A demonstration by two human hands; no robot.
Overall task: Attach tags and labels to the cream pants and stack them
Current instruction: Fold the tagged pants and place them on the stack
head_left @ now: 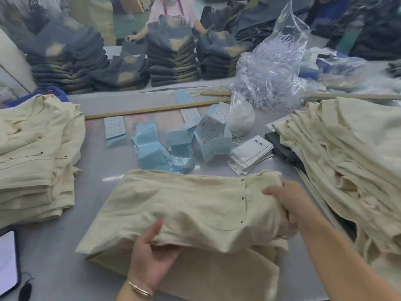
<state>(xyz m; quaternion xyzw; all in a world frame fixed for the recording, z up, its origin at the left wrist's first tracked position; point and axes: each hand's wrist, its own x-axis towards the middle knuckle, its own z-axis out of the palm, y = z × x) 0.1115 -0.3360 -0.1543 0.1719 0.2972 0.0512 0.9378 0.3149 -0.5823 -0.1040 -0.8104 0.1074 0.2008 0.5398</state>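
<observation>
Dark jeans stacks [173,61] sitting at 12 o'clock; a person [171,16] standing behind them. Tablet [8,261] lying at 8 o'clock. Wooden stick [152,109] lying mid-table.

Left grip [152,255], right grip [286,205] — both clenched

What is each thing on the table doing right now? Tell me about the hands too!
Pants: folded, held by both hands.
Left hand: grips the pants' near edge.
Right hand: grips the waistband end.
Left stack: folded, piled neatly.
Right pile: loose, messy heap.
Blue labels: scattered, some folded.
White tags: fanned in a pile.
Plastic bag: open, holding fasteners.
</observation>
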